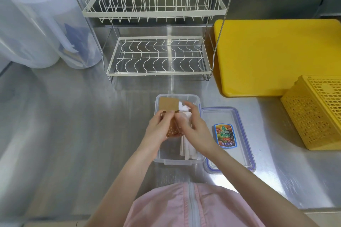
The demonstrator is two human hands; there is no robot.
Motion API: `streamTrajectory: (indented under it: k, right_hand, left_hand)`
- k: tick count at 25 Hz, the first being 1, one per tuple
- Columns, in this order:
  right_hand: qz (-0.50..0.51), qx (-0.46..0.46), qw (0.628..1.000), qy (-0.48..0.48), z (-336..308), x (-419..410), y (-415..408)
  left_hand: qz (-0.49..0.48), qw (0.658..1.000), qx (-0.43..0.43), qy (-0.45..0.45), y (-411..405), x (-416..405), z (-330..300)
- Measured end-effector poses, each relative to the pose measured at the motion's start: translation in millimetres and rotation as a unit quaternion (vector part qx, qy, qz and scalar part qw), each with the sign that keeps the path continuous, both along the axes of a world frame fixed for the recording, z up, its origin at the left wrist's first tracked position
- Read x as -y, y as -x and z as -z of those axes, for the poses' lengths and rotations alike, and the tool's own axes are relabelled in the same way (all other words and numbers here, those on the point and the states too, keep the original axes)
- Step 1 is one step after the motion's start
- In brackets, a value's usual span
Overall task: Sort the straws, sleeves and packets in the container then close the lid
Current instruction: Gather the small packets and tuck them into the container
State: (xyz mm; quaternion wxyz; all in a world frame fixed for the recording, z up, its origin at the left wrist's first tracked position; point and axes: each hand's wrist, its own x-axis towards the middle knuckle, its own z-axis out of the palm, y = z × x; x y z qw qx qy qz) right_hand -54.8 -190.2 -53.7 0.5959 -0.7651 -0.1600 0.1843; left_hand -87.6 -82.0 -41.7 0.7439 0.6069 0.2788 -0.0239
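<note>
Sorting step underway: both hands over container (177, 129) at 6 o'clock of rack (158, 57). Left hand (158, 129) grips brown sleeves (172, 129); right hand (193, 129) pinches their near edge, fingers curled. Straws (186, 148) lie along right wall. Next I reckon: seat sleeves left side, then fetch lid (227, 139), lying at 3 o'clock, just beside.

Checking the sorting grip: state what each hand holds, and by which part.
Left hand grips the brown dotted packets from their left side; right hand pinches their upper right edge, above the container. Nothing else is held.
</note>
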Motion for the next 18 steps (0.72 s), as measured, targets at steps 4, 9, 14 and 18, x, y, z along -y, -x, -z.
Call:
streamTrajectory:
  k: [4,9,14,18]
  right_hand:
    - [0.113,-0.183,0.976,-0.042,10,-13,-8]
    - [0.17,-0.137,0.975,-0.039,6,-15,-8]
    - [0.161,-0.073,0.984,0.018,7,-20,-6]
    - [0.201,-0.019,0.979,0.008,10,-17,-8]
  left_hand:
    - [0.026,0.989,0.008,-0.146,-2,7,-1]
    - [-0.008,1.0,-0.01,-0.025,-4,9,2]
    - [-0.08,0.995,-0.01,-0.053,-8,17,4]
    - [-0.049,0.998,-0.031,-0.01,-8,23,4]
